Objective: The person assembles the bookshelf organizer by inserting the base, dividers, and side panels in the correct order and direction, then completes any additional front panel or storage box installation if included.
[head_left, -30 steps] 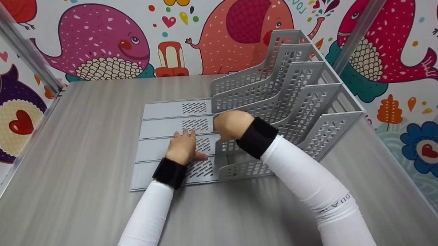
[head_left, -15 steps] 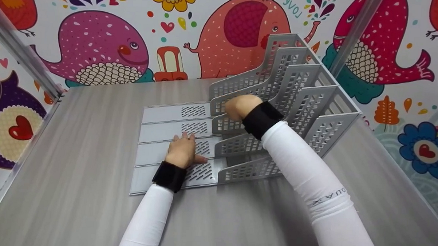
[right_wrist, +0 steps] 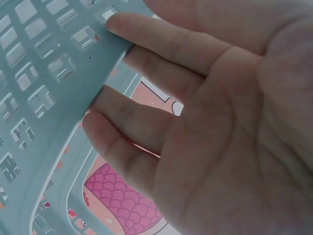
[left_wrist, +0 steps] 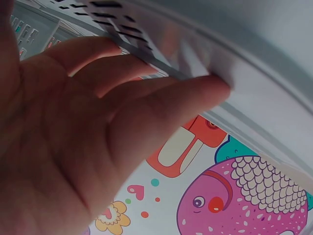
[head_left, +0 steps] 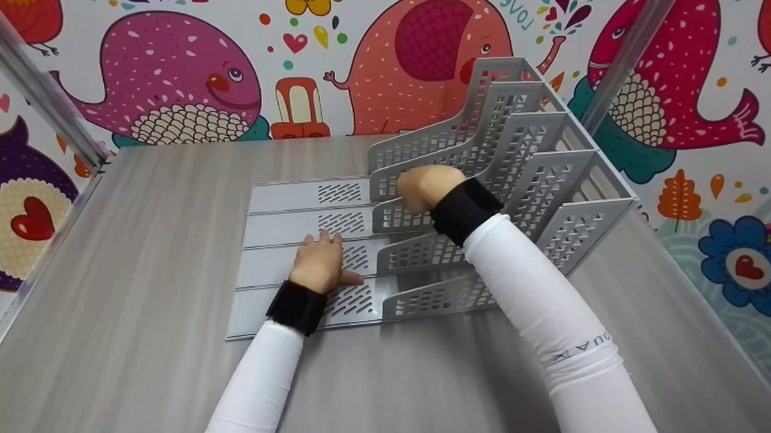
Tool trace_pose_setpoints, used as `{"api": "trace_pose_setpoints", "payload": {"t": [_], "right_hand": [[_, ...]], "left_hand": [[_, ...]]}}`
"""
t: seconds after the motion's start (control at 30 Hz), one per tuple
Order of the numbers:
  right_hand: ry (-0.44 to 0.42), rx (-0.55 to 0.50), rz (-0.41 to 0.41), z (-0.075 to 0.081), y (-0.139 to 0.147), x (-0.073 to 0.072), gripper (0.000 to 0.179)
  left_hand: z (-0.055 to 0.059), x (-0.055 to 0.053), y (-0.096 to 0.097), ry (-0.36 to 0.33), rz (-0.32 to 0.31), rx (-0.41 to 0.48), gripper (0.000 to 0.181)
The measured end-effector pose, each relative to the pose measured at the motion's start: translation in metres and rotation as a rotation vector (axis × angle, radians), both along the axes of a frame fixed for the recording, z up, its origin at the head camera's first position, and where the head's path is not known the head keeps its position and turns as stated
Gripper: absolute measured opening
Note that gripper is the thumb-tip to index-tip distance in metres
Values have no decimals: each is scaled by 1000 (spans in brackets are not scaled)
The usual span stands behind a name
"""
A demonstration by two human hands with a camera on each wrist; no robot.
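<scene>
While the spread left hand (head_left: 318, 262) rested on the flat grey plastic panel (head_left: 279, 231) at left, the right hand (head_left: 428, 187), also spread, touched the grey perforated-plastic rack (head_left: 567, 239) at right (even pressure seemed best).

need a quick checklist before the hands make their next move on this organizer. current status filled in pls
1. Left hand in contact with the base panel: ok, fingers spread, thumb touching.
2. Right hand in contact with a perforated divider: ok, fingers at its edge in the right wrist view.
3. Right hand has a firm grip: cannot tell, thumb tip not visible.
4. Organizer on the table, tall walls upright: ok.
5. Full view into every compartment: not ok, right hand and white sleeve block part in the head view.
</scene>
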State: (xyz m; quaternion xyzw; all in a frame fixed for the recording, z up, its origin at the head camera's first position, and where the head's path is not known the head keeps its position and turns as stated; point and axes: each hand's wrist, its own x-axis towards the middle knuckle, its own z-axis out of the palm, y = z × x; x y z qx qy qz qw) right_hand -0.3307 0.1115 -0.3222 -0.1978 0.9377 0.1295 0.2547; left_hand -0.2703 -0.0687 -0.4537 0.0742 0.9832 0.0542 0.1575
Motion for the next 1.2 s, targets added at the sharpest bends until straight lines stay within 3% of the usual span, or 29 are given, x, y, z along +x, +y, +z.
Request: {"api": "trace_pose_setpoints", "payload": {"t": [0.33, 1.2], "right_hand": [[25, 5, 40, 0, 0, 1, 12], [50, -82, 32, 0, 5, -2, 19]], "left_hand": [[-1, 0, 0, 7, 5, 5, 109], [0, -2, 0, -6, 0, -6, 111]]}}
